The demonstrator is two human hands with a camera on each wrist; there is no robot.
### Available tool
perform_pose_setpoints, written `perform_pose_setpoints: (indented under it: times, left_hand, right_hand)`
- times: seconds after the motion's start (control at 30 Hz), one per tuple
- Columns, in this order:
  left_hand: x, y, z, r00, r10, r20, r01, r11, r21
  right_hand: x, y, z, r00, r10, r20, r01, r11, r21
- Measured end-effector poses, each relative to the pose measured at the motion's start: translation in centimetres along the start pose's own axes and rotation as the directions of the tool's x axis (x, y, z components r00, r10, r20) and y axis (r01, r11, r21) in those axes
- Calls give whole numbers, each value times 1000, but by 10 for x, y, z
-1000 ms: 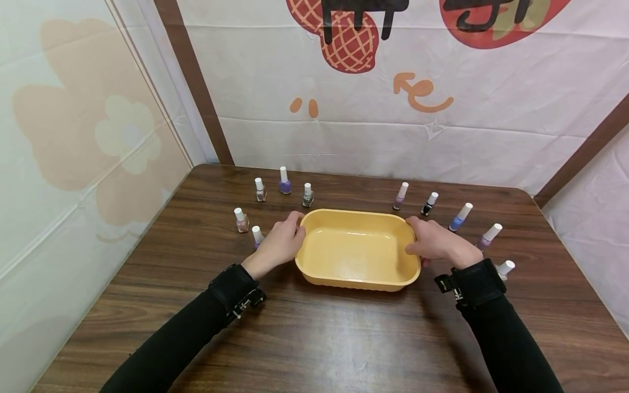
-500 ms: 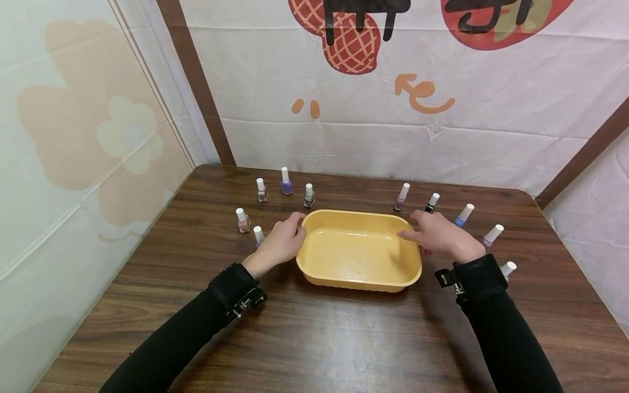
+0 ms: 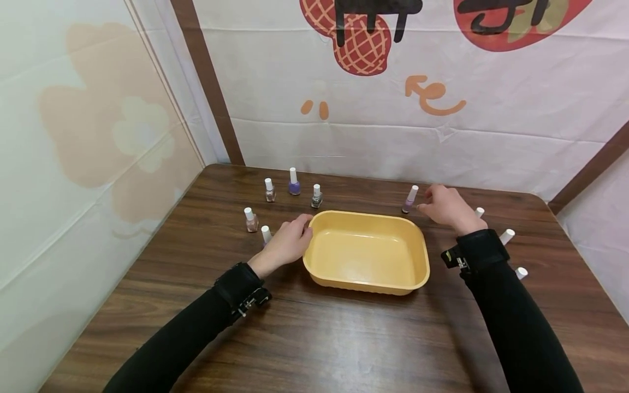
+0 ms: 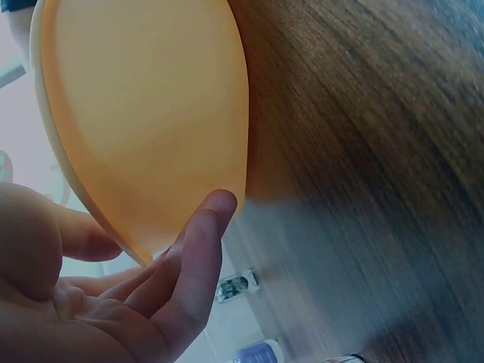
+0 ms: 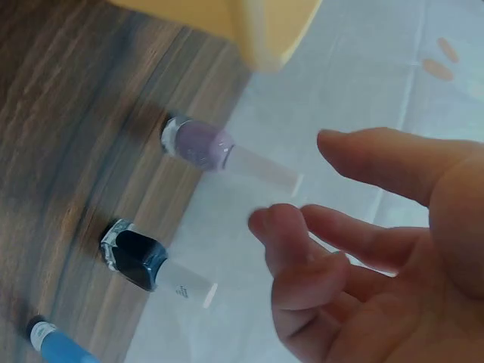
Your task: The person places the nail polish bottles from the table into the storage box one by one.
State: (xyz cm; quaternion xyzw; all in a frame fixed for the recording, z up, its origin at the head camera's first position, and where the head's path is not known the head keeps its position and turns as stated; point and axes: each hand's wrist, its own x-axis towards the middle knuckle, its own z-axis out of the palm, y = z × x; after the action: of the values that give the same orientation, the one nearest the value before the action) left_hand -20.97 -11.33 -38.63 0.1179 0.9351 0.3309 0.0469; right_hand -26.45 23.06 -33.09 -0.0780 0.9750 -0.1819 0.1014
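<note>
A yellow plastic basin [image 3: 366, 251] sits on the wooden table. My left hand [image 3: 290, 240] grips its left end; in the left wrist view the thumb is at the rim and the fingers [image 4: 200, 257] lie along the outer wall. My right hand [image 3: 449, 208] is off the basin, near the back of the table, holding nothing. Its thumb and loosely bent fingers stand apart in the right wrist view. Close by them is a mauve nail polish bottle [image 5: 200, 144] with a white cap. A black nail polish bottle [image 5: 134, 255] stands beside it, hidden behind the hand in the head view.
On the left stand several nail polish bottles, among them a purple one [image 3: 294, 184], a grey one [image 3: 316, 197] and a pinkish one [image 3: 251, 221]. More white-capped bottles line the right, including a blue one [image 5: 64, 344]. A printed cloth [image 3: 275, 136] hangs behind the table [image 3: 314, 349].
My right hand has let go of the basin's right end and moved up and away toward the bottles at the back. The left hand keeps its hold. The head view has shifted slightly.
</note>
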Motion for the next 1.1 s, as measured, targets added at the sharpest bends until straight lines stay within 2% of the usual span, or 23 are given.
perform_pose_setpoints:
  times: [0.27,0.43,0.63,1.1]
  left_hand:
    - [-2,1,1,1000,-8,5,8,1000,-28]
    - [-5,-1,3,1000,-25,11,26,998,-52]
    - [-8,-4,4,999,-51,1,51,998,-35]
    - [-9,-10,7,999,-28,-17,27,999,-43]
  right_hand:
    - [20,0,-3,999,21,-37,-20,999,45]
    - [30,2,-2,998,23,-52,-21,999,44]
    - [43,4,3,998,5,-65,-4,1000,24]
    - [55,2,13,995,-13,-96,13,1000,3]
